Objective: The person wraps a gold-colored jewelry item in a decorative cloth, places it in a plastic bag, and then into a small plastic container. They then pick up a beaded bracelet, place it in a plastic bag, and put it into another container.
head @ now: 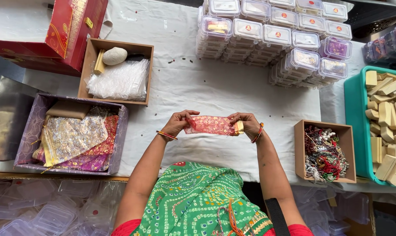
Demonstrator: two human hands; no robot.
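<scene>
Both my hands hold a small red sheer pouch (212, 125) with gold print, stretched sideways between them just above the white cloth of the table (198, 87). My left hand (179, 122) pinches its left end. My right hand (247, 124) grips its right end, where a pale tan block (238, 127) pokes out of the pouch mouth. Thread bracelets circle both wrists.
A purple box (34, 126) of shiny pouches lies at left, with a brown box (89, 65) holding a stone and bubble wrap behind it. Stacked clear plastic boxes (276, 35) stand at the back. At right sit a brown box (299, 148) of threads and beads and a teal tray (353, 113) of tan blocks.
</scene>
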